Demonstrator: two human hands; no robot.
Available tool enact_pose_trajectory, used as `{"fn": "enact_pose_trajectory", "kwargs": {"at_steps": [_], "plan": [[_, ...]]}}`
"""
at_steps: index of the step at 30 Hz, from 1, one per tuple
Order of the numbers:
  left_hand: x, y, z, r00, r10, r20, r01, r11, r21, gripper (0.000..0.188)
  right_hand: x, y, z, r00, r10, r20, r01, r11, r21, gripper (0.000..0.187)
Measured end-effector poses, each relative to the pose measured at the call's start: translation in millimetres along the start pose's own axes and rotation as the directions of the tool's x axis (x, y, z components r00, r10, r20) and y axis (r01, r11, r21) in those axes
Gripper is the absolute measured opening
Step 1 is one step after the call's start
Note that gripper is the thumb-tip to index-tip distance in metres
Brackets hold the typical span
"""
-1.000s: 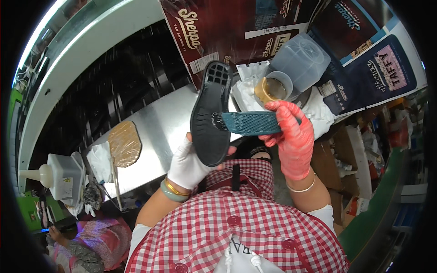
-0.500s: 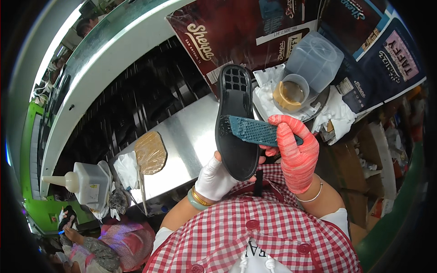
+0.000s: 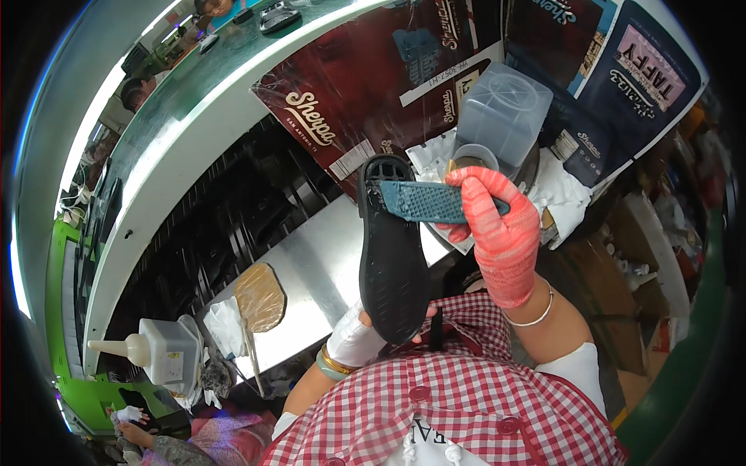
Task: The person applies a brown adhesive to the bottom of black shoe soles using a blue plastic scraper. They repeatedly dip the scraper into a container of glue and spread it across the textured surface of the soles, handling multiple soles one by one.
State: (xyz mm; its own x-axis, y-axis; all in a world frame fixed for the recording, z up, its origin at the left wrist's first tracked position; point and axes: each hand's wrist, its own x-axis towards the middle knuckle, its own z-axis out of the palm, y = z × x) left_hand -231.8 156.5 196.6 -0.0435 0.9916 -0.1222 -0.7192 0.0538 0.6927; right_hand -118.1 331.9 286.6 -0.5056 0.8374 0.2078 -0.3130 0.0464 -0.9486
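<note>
My left hand [image 3: 356, 340], in a white glove with bare fingertips, grips the near end of a black shoe sole [image 3: 395, 279]. The sole stands lengthwise in front of me, with square hollows at its far end. My right hand [image 3: 505, 233], in a coral knit glove, pinches a flat teal strip with a raised texture [image 3: 423, 202]. The strip's left end lies over the sole near the hollows; whether bristles sit under it is hidden. Just beyond my right hand stands a small clear cup [image 3: 475, 155], partly covered by the glove.
A clear plastic container [image 3: 509, 109] stands behind the cup, among crumpled white paper [image 3: 563, 194]. Printed cartons [image 3: 350, 85] rise at the back. On the left are a metal surface [image 3: 311, 272], a brown wrapped pad [image 3: 260, 297], a nozzle bottle [image 3: 167, 356] and a co-worker's hands [image 3: 134, 423].
The teal strip has moved from the sole's middle toward its far end. The sole has shifted nearer to me, and my left hand has come lower with it.
</note>
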Motion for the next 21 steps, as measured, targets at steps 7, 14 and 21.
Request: {"fn": "enact_pose_trajectory", "kwargs": {"at_steps": [7, 14, 21], "plan": [[2.6, -6.1, -5.5, 0.998, 0.058, 0.001, -0.058, 0.995, -0.081, 0.091, -19.2, 5.8, -4.7, 0.978, 0.174, 0.118, -0.161, 0.98, -0.114, 0.022], [4.6, -10.1, -13.2, 0.996, 0.09, -0.018, -0.092, 0.984, -0.153, 0.084, -38.7, 15.4, -1.6, 0.942, 0.293, 0.163, -0.284, 0.956, -0.078, 0.023], [1.1, -17.1, -28.3, 0.992, 0.117, -0.042, -0.123, 0.961, -0.249, 0.083, -47.6, 17.4, 1.5, 0.888, 0.386, 0.25, -0.362, 0.922, -0.137, 0.02]]}}
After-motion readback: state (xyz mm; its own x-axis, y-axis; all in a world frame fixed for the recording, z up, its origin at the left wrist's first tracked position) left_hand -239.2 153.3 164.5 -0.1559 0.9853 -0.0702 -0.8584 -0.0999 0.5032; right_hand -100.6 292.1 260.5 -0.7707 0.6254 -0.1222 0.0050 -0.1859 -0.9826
